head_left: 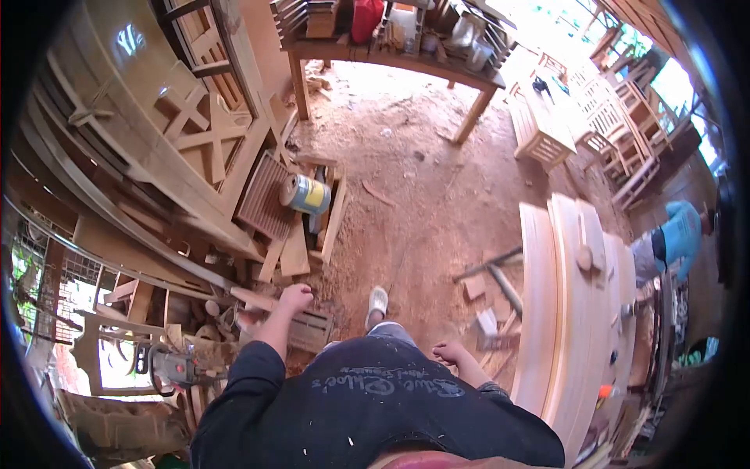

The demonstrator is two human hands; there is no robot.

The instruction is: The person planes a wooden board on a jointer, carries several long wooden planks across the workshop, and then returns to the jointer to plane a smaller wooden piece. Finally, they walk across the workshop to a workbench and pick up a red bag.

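Both of my arms hang at my sides, in dark sleeves. My left hand (pixel 297 298) is closed in a loose fist above a slatted wooden piece (pixel 311 330); whether anything is inside it is too small to tell. Near my right hip, my right hand (pixel 448 352) has its fingers curled, and nothing can be made out in it. To its right lie wood offcuts (pixel 474 288) on the floor beside long pale planks (pixel 539 289). One white shoe (pixel 376 306) shows in front of me.
A cluttered wooden table (pixel 391 56) stands ahead. A paint can (pixel 305 194) sits among scraps at the left, below wooden panels (pixel 133 102). A person in blue (pixel 678 236) is beyond the planks. Wooden furniture (pixel 544 129) stands at the back right.
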